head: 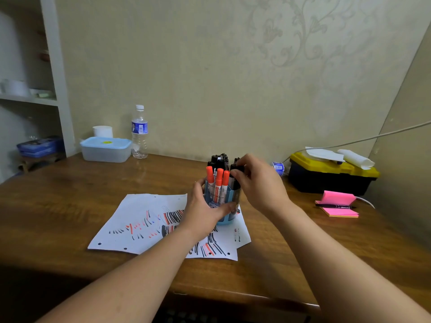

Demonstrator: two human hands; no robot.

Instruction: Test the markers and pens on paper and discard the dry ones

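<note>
1. My left hand (202,212) is wrapped around the blue pen holder (224,201), thumb across the front and fingers round the far side, pressing it steady. The holder stands upright on the sheets of paper (144,220) in the middle of the wooden desk (70,197).

2. My right hand (258,183) is at the top right of the holder. Thumb and fingertips are closed in a pinch on the cap end of a black marker (236,170) that sticks up out of it.

3. That marker stands nearly upright, long axis running up and down, cap on top. The pinch sits right at its upper end, so I judge the way out is straight up along that axis, clear of the rim.

4. The right hand is plainly the nearer one. The left is lower and busy holding the holder down, which should stop it lifting with the marker.

5. Close beside the pinched marker stand three orange-capped markers (218,180) at the front and a bunch of other black-capped ones (219,158) behind. They are packed tightly, so a tilted pull could drag a neighbour along.

6. The paper already carries many black and red strokes. Bare white space lies to the left of the holder, a fair spot for a test stroke once the cap is off.

7. I see no bin for dry ones in view.
</note>
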